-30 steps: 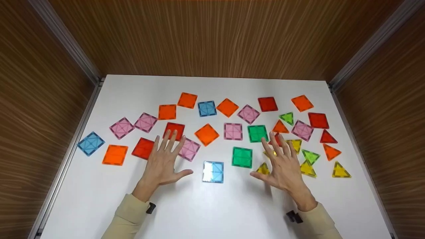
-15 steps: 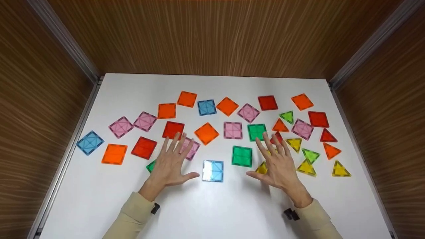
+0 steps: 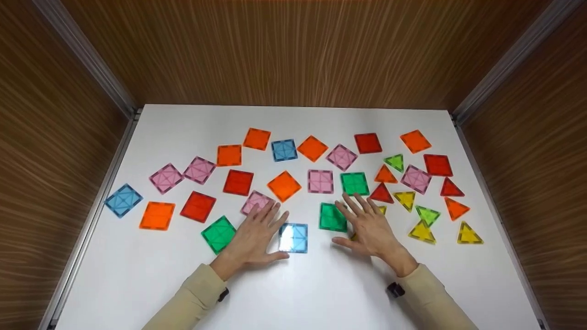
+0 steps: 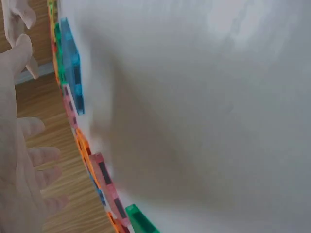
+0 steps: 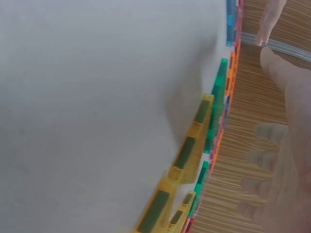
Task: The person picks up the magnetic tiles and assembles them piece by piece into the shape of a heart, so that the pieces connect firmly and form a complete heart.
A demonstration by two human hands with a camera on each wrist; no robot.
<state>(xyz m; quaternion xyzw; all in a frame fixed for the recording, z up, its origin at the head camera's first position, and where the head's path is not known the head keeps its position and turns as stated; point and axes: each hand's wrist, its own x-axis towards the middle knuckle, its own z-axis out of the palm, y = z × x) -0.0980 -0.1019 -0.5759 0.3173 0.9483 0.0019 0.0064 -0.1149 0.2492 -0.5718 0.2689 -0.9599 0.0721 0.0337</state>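
Observation:
My left hand [image 3: 254, 236], fingers spread, is held above the table between a green square magnetic tile [image 3: 219, 234] and a light blue square tile [image 3: 293, 238]. Its fingertips overlap a pink square tile [image 3: 256, 202] in the head view. In the left wrist view a gap shows between this hand [image 4: 19, 145] and the tiles. My right hand [image 3: 370, 229] also hovers with spread fingers, beside a second green square tile [image 3: 332, 217] and partly hiding yellow triangle tiles. Neither hand holds anything. In the right wrist view a yellow tile [image 5: 192, 141] lies below the hand.
Several orange, red, pink and blue square tiles lie flat across the white table [image 3: 293, 293]. Triangle tiles, such as a yellow one [image 3: 470, 233] and a red one [image 3: 452, 187], are scattered at the right. Wood-patterned panels [image 3: 293, 55] enclose the back and sides.
My left hand has moved right and nearer to me, uncovering red tiles and the left green square. My right hand has shifted slightly left and nearer. The tiles lie as before.

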